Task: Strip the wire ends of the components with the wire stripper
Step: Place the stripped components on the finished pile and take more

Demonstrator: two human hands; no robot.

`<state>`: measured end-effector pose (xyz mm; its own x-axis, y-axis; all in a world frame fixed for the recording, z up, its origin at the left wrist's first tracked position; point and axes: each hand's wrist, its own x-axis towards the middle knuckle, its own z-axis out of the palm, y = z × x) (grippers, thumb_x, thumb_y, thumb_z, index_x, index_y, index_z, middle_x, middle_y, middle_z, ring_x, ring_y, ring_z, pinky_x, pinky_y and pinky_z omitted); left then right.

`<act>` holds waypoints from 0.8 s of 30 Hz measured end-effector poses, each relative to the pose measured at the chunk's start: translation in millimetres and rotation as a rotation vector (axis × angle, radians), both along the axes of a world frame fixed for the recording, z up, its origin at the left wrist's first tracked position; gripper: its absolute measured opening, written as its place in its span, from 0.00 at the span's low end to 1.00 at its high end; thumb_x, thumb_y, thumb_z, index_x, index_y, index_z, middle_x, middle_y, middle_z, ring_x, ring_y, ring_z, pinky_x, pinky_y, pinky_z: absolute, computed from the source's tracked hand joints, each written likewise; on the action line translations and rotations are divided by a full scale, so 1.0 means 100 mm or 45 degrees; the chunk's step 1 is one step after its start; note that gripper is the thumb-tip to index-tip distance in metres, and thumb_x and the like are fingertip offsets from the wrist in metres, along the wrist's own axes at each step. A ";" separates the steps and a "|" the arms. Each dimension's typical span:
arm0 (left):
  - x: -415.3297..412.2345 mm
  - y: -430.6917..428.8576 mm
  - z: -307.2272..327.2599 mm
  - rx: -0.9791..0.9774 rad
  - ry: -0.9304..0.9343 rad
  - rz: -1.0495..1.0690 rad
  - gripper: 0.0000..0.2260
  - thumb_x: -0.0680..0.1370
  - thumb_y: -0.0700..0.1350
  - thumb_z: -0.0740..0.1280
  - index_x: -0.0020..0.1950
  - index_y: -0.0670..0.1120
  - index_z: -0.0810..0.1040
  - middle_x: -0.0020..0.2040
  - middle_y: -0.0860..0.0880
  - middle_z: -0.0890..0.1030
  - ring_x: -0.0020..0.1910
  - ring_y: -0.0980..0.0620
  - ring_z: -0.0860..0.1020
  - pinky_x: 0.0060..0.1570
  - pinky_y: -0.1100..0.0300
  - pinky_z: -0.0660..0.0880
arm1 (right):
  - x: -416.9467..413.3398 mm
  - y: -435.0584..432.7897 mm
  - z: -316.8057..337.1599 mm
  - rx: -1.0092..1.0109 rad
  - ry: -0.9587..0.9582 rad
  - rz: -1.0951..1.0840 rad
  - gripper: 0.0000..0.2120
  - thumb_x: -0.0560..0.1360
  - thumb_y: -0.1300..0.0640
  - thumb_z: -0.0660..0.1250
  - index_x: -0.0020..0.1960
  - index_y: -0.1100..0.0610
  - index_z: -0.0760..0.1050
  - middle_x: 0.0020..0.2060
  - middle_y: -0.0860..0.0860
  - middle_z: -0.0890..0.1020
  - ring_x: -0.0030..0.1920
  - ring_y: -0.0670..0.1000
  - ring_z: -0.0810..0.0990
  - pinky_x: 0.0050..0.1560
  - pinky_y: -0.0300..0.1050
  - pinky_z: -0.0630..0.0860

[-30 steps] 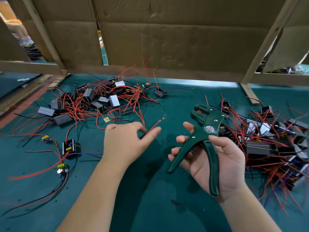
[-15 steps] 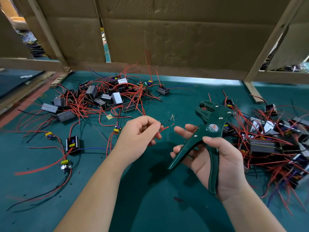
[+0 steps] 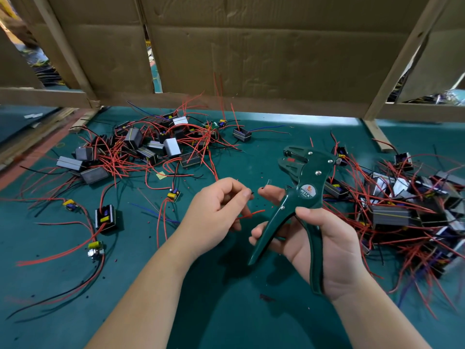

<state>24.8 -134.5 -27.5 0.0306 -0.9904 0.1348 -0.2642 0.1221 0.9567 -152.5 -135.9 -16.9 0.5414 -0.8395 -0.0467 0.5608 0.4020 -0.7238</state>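
Green bench mat (image 3: 226,311): L hand (image 3: 214,212) pinches red wire (image 3: 251,214); R hand (image 3: 324,250) grips wire stripper (image 3: 302,197), handles spread. Next, probably: feed wire end into jaws.

Glossy dark-green plastic is seen on the wire stripper (image 3: 305,195), bright metal rivets included; the desk (image 3: 226,311) is covered in matt green mat; creased brown cardboard (image 3: 251,54) and rough wood behind.

One pile of components (image 3: 141,152) lies on the worktop (image 3: 75,285) at far left; a second pile (image 3: 407,205) lies at right. The wire stripper (image 3: 299,197) sits between them, nearer the second. Cardboard panel (image 3: 251,59) stands behind.
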 end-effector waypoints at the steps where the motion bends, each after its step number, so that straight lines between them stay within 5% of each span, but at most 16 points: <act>1: -0.01 0.01 0.01 0.005 -0.019 -0.049 0.08 0.79 0.52 0.64 0.44 0.50 0.77 0.32 0.53 0.81 0.25 0.57 0.74 0.30 0.68 0.70 | 0.00 0.00 0.00 -0.002 -0.008 -0.005 0.38 0.55 0.52 0.80 0.61 0.66 0.76 0.47 0.67 0.80 0.40 0.65 0.81 0.46 0.62 0.79; 6: 0.01 0.05 0.08 -0.089 -0.176 -0.174 0.07 0.76 0.51 0.64 0.46 0.55 0.82 0.35 0.63 0.80 0.36 0.67 0.76 0.39 0.73 0.68 | -0.01 -0.02 0.00 0.045 -0.085 -0.065 0.36 0.53 0.53 0.81 0.58 0.64 0.78 0.55 0.63 0.80 0.40 0.63 0.82 0.46 0.60 0.80; 10: 0.00 0.06 0.14 -0.199 0.096 -0.077 0.07 0.76 0.47 0.65 0.44 0.55 0.83 0.43 0.58 0.84 0.42 0.65 0.78 0.46 0.72 0.71 | 0.01 0.01 0.03 0.113 -0.231 0.033 0.28 0.55 0.55 0.79 0.53 0.61 0.80 0.60 0.65 0.79 0.40 0.63 0.82 0.47 0.60 0.80; 17: -0.02 0.08 0.17 -0.341 0.025 0.104 0.04 0.75 0.51 0.67 0.43 0.55 0.82 0.44 0.54 0.83 0.46 0.54 0.79 0.50 0.57 0.73 | 0.27 0.15 -0.01 0.083 -0.267 0.281 0.22 0.59 0.54 0.77 0.50 0.61 0.82 0.46 0.61 0.83 0.41 0.62 0.83 0.50 0.59 0.80; 21: -0.07 0.07 0.22 -0.218 0.335 0.256 0.08 0.72 0.55 0.73 0.36 0.52 0.83 0.35 0.52 0.81 0.35 0.59 0.76 0.35 0.66 0.72 | 0.35 0.19 -0.04 0.151 -0.248 0.337 0.25 0.57 0.55 0.78 0.51 0.63 0.79 0.47 0.62 0.79 0.39 0.63 0.81 0.48 0.61 0.79; 24: -0.09 0.01 0.17 -0.076 0.476 0.510 0.12 0.75 0.49 0.69 0.33 0.49 0.83 0.29 0.57 0.79 0.29 0.60 0.73 0.35 0.65 0.71 | 0.37 0.20 -0.05 0.170 -0.232 0.272 0.27 0.55 0.57 0.79 0.51 0.65 0.78 0.46 0.61 0.77 0.38 0.64 0.81 0.45 0.62 0.80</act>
<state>15.4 -133.6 -10.7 0.4600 -0.8825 0.0981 0.0556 0.1389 0.9887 -115.4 -115.7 -22.1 0.7146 -0.6986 -0.0346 0.5692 0.6096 -0.5517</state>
